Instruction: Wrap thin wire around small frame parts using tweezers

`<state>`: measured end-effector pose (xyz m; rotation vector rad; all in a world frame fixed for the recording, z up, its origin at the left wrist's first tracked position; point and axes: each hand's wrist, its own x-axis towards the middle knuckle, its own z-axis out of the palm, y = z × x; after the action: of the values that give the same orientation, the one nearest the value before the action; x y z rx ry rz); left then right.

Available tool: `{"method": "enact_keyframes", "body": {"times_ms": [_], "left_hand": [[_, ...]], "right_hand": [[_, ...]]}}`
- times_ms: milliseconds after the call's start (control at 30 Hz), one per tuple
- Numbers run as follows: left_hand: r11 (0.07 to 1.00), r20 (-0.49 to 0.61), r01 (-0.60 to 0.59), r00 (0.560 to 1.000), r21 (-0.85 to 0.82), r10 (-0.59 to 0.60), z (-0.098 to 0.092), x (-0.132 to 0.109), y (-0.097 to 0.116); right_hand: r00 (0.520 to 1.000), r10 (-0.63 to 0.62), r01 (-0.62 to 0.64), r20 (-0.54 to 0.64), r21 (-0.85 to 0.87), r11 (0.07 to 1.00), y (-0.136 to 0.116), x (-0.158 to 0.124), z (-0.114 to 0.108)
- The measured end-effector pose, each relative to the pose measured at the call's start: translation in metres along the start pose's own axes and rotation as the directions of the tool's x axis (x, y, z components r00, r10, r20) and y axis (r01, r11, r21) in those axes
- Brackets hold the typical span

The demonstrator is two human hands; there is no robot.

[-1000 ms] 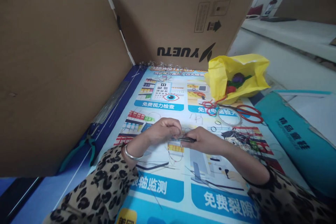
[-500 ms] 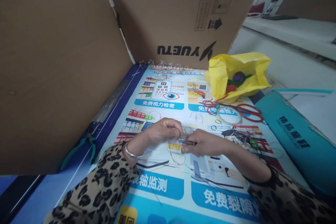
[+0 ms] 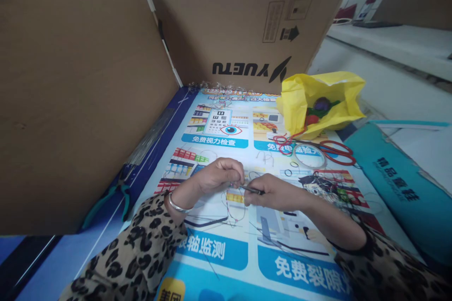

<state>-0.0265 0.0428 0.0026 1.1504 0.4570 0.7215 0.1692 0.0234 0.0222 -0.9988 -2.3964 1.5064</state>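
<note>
My left hand (image 3: 223, 173) is closed in a pinch above the printed sheet (image 3: 229, 155). From its fingertips hangs a thin looped wire (image 3: 236, 222) with tiny coloured bits on it. Close to its right, my right hand (image 3: 270, 191) grips a slim dark metal tool (image 3: 253, 190), whose narrow tip reaches to the left fingertips. Fingers hide most of the tool, so its exact kind does not show. What sits right at the tip is too small to make out.
A yellow bag (image 3: 293, 103) with coloured balls stands at the back right, near red-handled scissors (image 3: 339, 153) and a roll of clear tape (image 3: 310, 156). Teal-handled pliers (image 3: 123, 197) and a bundle of wires (image 3: 150, 138) lie left. Cardboard walls (image 3: 226, 19) enclose the back and left.
Both hands stay nearly in place. The dark tool has tilted slightly, and the hanging wire loop has shifted a little under the hands.
</note>
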Motion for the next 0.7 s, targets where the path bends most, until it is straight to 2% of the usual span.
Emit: {"method": "enact_keyframes", "body": {"times_ms": [367, 700], "left_hand": [[0.998, -0.015, 0.058, 0.998, 0.026, -0.058, 0.0031, -0.0012, 0.004], [0.967, 0.014, 0.157, 0.986, 0.2, -0.163, 0.0024, -0.0011, 0.0089]], "right_hand": [[0.998, 0.019, -0.028, -0.065, -0.142, 0.989, 0.0043, 0.0023, 0.0038], [0.998, 0.043, -0.062, -0.054, -0.434, 0.899, 0.0003, 0.0013, -0.0017]]}}
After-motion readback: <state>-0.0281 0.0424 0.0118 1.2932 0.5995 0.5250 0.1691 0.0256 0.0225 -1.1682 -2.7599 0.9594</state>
